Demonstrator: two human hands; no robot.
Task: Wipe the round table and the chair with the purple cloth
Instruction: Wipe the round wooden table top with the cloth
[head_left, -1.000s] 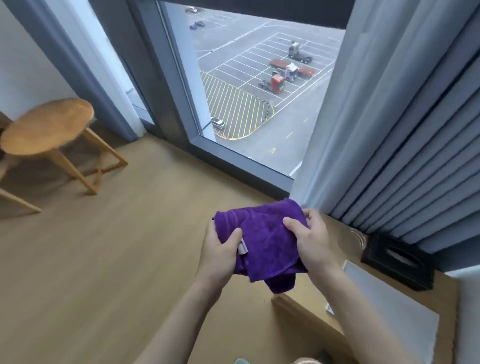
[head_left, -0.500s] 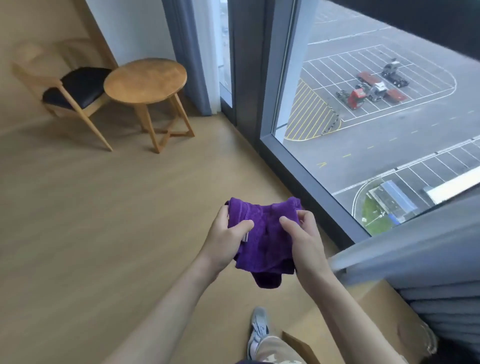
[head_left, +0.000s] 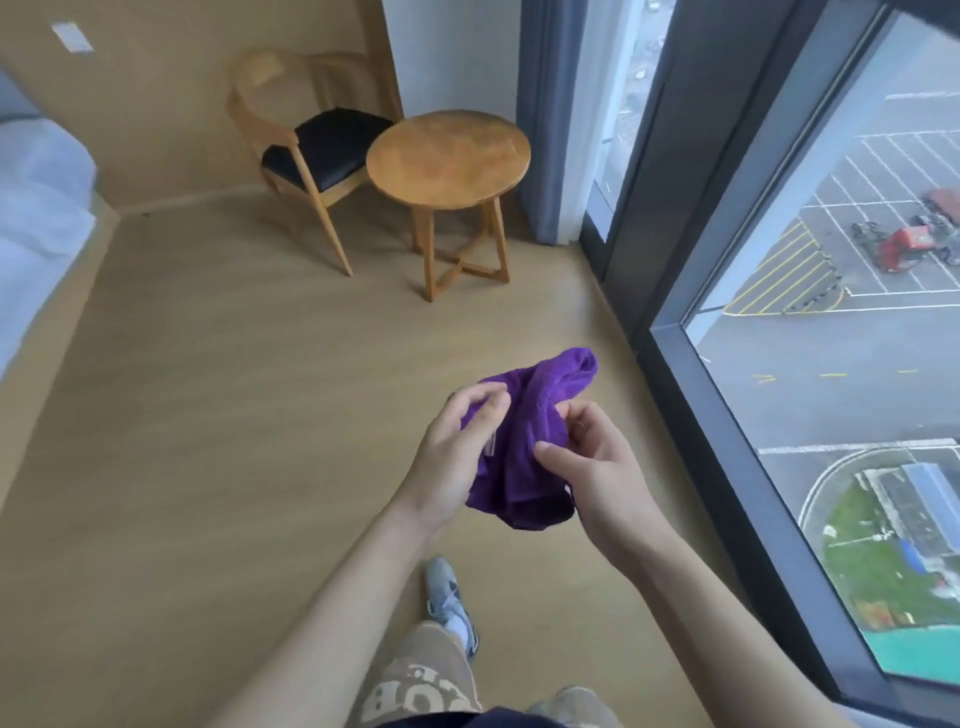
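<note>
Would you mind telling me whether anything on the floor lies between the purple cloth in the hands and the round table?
Nothing visible does. Both hands, left hand and right hand, hold the purple cloth, and only bare wooden floor lies between it and the round table; the chair stands beside the table's far left.

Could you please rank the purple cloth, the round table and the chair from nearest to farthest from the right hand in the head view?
1. purple cloth, gripped in the right hand.
2. round table, ahead by the window.
3. chair, behind the table's left.
</note>
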